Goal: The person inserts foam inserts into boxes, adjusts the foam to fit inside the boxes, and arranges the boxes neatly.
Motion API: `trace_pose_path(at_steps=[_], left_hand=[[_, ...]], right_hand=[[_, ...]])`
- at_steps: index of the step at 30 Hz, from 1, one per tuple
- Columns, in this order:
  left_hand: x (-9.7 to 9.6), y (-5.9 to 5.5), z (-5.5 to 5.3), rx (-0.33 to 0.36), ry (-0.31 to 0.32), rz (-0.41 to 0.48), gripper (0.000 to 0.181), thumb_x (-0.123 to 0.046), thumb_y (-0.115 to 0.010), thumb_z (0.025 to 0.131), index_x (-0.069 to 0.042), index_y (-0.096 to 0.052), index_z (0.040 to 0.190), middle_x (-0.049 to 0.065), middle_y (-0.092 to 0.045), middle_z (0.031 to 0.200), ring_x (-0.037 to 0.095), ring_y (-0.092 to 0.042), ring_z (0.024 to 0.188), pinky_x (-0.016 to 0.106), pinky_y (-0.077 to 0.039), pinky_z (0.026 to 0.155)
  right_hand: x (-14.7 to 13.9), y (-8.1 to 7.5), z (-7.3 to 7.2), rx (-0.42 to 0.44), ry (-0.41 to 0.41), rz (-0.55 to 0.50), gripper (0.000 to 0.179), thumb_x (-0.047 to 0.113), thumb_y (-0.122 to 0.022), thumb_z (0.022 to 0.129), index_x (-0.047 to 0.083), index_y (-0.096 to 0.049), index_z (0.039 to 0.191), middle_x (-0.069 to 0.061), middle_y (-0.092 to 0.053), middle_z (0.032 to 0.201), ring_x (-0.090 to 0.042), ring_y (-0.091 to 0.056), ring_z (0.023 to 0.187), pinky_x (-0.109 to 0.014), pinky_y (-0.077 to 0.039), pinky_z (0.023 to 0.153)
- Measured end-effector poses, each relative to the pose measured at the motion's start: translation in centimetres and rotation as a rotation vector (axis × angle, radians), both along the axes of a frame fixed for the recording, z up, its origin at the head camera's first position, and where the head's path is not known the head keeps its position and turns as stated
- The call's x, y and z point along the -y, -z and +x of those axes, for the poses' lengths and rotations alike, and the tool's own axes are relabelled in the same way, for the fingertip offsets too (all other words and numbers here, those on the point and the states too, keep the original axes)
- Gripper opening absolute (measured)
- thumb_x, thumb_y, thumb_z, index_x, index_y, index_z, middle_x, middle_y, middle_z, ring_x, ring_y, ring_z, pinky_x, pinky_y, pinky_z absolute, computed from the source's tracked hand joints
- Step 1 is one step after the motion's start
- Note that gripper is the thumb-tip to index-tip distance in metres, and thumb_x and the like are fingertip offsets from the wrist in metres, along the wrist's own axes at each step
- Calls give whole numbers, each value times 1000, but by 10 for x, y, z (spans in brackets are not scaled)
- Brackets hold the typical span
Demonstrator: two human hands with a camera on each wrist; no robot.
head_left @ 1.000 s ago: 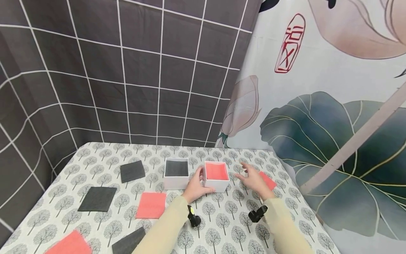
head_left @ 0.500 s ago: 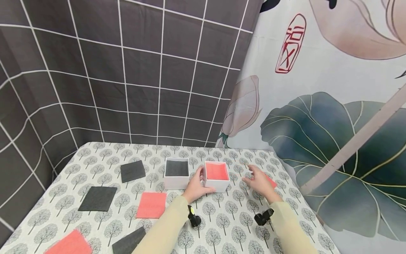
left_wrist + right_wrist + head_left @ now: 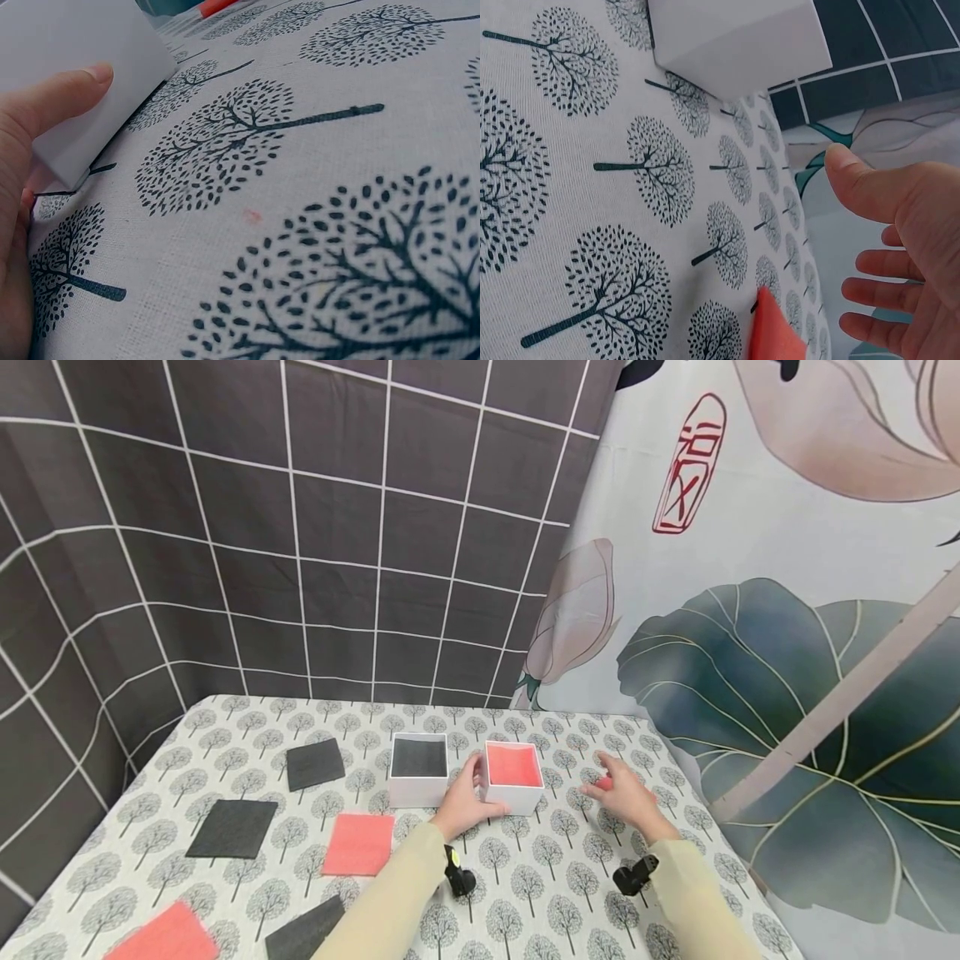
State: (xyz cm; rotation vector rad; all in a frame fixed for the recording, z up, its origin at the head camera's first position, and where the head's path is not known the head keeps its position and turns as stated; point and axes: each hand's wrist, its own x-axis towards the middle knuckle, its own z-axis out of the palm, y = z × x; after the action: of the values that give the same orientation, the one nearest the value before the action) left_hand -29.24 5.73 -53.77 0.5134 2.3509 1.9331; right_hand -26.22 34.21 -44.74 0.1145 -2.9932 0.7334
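My left hand point(image 3: 459, 803) holds a small white box point(image 3: 516, 797) at its left side, the thumb laid across the front wall. Red cloth point(image 3: 513, 765) fills the box up near the rim. In the left wrist view the thumb presses on the white wall point(image 3: 112, 45). My right hand point(image 3: 628, 796) is to the right of the box, fingers spread and nothing in them. It hovers over a red square cloth point(image 3: 604, 782), mostly hidden by the hand; the cloth's corner point(image 3: 774, 330) shows in the right wrist view.
A second white box point(image 3: 417, 793) with black cloth inside stands just left of the first. On the left of the table lie black squares point(image 3: 231, 829) and red squares point(image 3: 358, 845), several in all. A grid-patterned curtain point(image 3: 337, 527) hangs behind the tree-print tablecloth point(image 3: 517, 868).
My right hand has moved rightward, away from the box and over the red cloth. My left hand and the box have stayed in place.
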Motion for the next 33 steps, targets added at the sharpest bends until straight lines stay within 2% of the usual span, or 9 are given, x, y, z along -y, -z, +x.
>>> trace_pose_path(at_steps=[7,14,22,28,33], left_hand=[[0,1,0,4,1,1,115,-35,-88,57,-11,-20,147,10,-41,138,29,-42,125,41,-34,105],[1,3,-1,4,1,1,115,-33,-88,57,-12,-21,147,9,-42,137,27,-42,125,39,-34,105],[2,1,1,6,-2,2,113,-31,-88,58,-13,-21,147,8,-42,137,26,-43,124,40,-35,104],[2,0,2,16,2,4,114,-31,-88,58,-12,-20,147,10,-40,139,28,-41,126,40,-34,105],[0,1,-1,14,4,11,113,-29,-88,58,-14,-21,147,7,-42,138,26,-43,124,42,-35,104]], right_hand=[[-10,3,0,20,16,13,86,36,-70,80,-5,-27,141,-32,-35,136,-48,-38,121,-63,-32,97],[-19,7,-1,57,62,17,90,37,-70,80,-8,-23,141,-37,-24,139,-53,-36,119,-65,-31,95],[-29,17,-2,55,88,72,97,39,-72,78,-14,-19,140,-39,-23,137,-51,-40,113,-61,-39,91],[-39,21,0,57,107,65,102,37,-73,77,-16,-13,139,-41,-21,136,-50,-41,109,-59,-43,85],[-45,24,1,60,127,52,111,38,-76,74,-16,-6,140,-42,-21,133,-49,-39,105,-57,-46,79]])
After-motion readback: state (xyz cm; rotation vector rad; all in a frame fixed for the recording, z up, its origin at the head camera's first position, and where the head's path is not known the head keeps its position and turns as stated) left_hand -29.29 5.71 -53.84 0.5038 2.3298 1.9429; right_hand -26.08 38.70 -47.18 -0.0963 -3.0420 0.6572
